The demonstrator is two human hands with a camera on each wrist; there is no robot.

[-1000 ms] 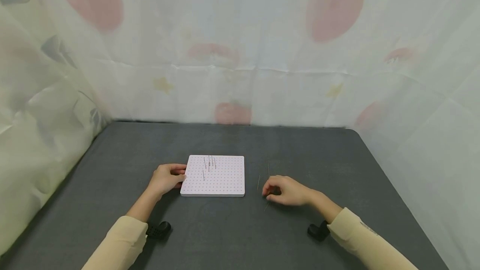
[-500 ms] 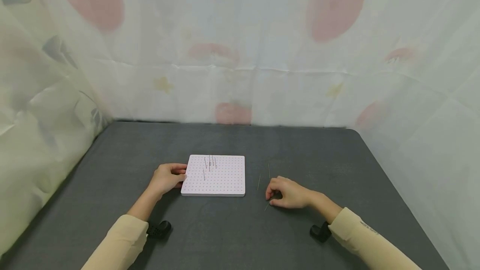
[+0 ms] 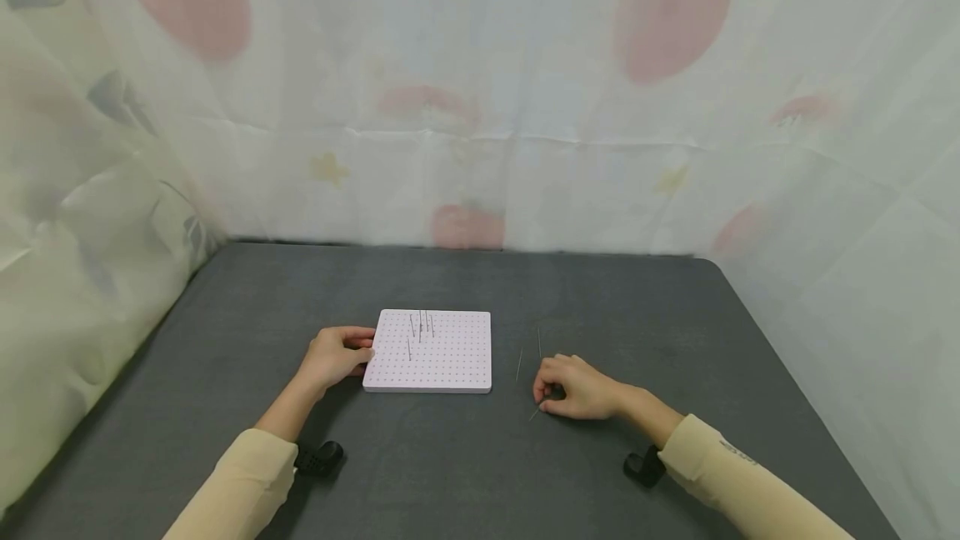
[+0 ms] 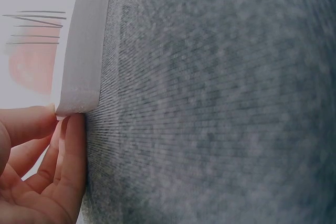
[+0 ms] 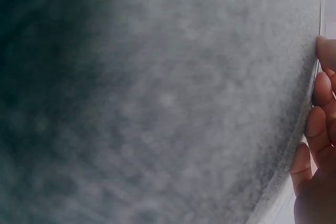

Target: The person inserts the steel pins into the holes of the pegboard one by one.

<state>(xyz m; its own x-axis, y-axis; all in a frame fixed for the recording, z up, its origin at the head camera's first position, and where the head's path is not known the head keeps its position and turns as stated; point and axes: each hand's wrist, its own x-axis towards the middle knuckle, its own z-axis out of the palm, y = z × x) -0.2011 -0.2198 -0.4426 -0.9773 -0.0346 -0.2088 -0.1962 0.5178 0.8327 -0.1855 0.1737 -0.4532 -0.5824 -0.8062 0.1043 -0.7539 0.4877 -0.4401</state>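
A flat white pegboard (image 3: 453, 361) with a grid of small holes lies on the table. Several thin metal pins (image 3: 409, 349) stand upright in its left part; in the left wrist view these pins (image 4: 37, 36) look like dark lines. My left hand (image 3: 330, 357) grips the board's left edge, thumb above and fingers against the side. To the right of the board, my right hand (image 3: 577, 388) is low over the table, thumb and fingertips pinching a thin pin (image 3: 535, 413). In the right wrist view that pin (image 5: 321, 17) sticks out past the thumb.
Two more loose pins lie on the dark table (image 3: 450, 465) between board and right hand: a shorter pin (image 3: 519, 365) and a farther pin (image 3: 539, 342). A printed curtain (image 3: 480, 107) hangs behind the table and along both sides.
My right hand has moved slightly right and toward me, its thumb and fingers drawn closer together on the pin. The left hand keeps its grip on the board.
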